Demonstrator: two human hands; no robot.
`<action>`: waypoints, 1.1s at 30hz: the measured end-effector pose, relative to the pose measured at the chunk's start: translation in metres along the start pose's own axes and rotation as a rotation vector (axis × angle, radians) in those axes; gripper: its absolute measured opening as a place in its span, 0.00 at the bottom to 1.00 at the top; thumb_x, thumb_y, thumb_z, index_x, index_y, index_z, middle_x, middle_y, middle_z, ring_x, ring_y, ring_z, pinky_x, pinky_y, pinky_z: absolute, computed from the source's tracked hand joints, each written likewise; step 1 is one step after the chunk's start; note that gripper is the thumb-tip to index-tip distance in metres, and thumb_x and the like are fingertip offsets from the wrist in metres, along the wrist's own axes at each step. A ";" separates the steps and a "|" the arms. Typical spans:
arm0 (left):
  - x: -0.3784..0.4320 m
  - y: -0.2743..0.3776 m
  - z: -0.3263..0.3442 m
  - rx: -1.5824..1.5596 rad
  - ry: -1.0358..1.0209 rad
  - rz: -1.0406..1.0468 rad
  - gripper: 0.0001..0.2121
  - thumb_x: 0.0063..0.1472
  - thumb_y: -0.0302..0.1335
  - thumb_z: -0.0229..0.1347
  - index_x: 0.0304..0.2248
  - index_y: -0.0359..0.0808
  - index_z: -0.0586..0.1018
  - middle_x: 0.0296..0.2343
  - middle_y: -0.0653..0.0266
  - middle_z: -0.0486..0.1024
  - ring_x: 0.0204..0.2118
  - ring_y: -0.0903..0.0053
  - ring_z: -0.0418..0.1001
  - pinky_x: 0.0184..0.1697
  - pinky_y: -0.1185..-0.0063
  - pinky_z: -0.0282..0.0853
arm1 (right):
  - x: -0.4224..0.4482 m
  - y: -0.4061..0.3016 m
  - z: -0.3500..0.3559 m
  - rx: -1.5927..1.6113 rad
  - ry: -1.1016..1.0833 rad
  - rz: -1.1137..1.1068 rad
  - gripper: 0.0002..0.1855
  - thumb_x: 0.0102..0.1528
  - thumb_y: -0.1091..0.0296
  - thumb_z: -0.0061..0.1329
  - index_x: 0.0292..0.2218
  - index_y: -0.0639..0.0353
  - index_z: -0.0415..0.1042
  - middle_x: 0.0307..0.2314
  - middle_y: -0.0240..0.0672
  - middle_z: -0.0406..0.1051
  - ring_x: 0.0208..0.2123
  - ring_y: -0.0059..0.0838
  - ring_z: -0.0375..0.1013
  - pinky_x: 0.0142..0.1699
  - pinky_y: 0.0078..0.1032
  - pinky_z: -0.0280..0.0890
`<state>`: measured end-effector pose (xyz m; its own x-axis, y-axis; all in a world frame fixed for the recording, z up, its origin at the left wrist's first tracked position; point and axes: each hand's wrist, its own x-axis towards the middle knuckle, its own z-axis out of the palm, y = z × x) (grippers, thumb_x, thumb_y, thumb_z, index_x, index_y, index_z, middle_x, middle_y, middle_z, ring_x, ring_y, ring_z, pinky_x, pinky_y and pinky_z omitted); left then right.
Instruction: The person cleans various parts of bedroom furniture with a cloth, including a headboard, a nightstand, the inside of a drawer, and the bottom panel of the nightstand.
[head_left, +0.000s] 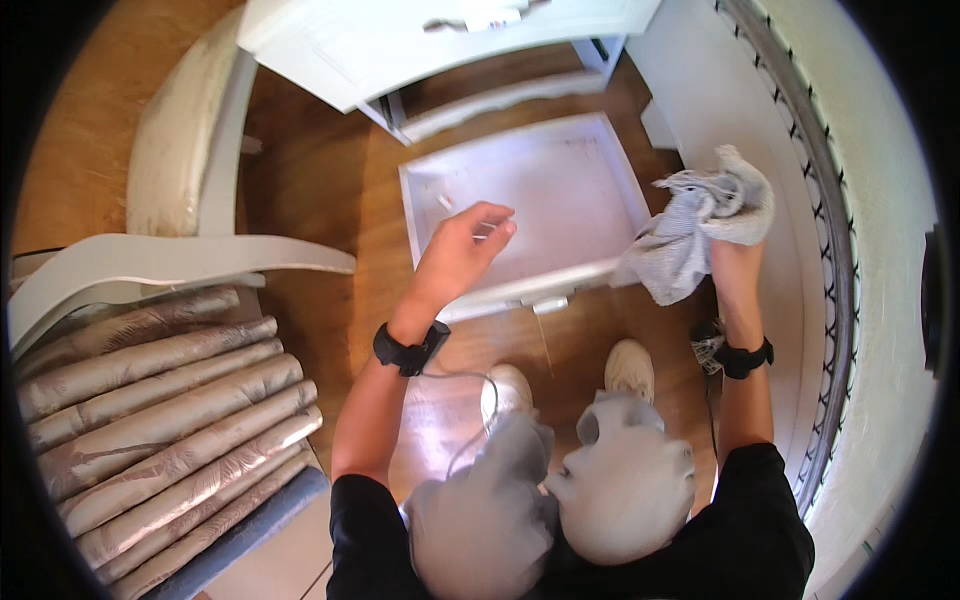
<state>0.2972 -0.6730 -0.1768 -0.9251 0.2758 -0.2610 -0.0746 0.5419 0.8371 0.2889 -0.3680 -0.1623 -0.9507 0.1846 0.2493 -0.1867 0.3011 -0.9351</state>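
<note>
A white wooden drawer (517, 289) lies on the floor in front of my feet, pulled out of its cabinet. My left hand (461, 244) is above its left side, with thumb and fingertips pinched on what looks like a thin white piece. Behind that hand, a small white-and-red item (445, 201) rests inside the drawer. To the drawer's right, my right hand (736, 266) grips a crumpled grey cloth (679, 240), which hangs beside the front right corner and covers most of my fingers.
A white cabinet (450, 56) with an open drawer bay stands beyond, a white item (491, 19) on top. Rolled patterned material (180, 420) is stacked at left, below a curved pale wooden piece (180, 259). A bed-like panel with dark lacing (821, 225) runs along the right.
</note>
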 end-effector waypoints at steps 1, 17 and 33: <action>0.011 0.013 -0.012 -0.295 0.084 0.002 0.16 0.59 0.35 0.49 0.43 0.33 0.69 0.37 0.57 0.73 0.36 0.72 0.73 0.39 0.77 0.67 | 0.013 -0.004 0.013 0.019 0.021 -0.039 0.21 0.48 0.78 0.45 0.46 0.65 0.61 0.40 0.34 0.65 0.43 0.25 0.64 0.50 0.22 0.58; 0.164 0.077 -0.055 -1.024 0.542 -0.062 0.18 0.59 0.38 0.49 0.34 0.27 0.67 0.30 0.57 0.70 0.31 0.72 0.73 0.33 0.78 0.71 | 0.110 -0.043 0.145 0.420 -0.246 0.077 0.23 0.47 0.71 0.53 0.45 0.65 0.64 0.40 0.34 0.68 0.41 0.24 0.66 0.46 0.21 0.60; 0.117 0.085 -0.016 -1.034 0.682 -0.071 0.12 0.61 0.33 0.47 0.26 0.30 0.71 0.23 0.68 0.67 0.26 0.85 0.60 0.30 0.83 0.59 | 0.097 -0.063 0.154 0.746 -0.220 0.540 0.20 0.49 0.71 0.50 0.43 0.65 0.65 0.38 0.35 0.68 0.38 0.25 0.68 0.43 0.21 0.63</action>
<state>0.1767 -0.6072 -0.1280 -0.8888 -0.3651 -0.2770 -0.1044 -0.4273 0.8981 0.1707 -0.5130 -0.1183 -0.9660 -0.0794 -0.2459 0.2541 -0.4633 -0.8490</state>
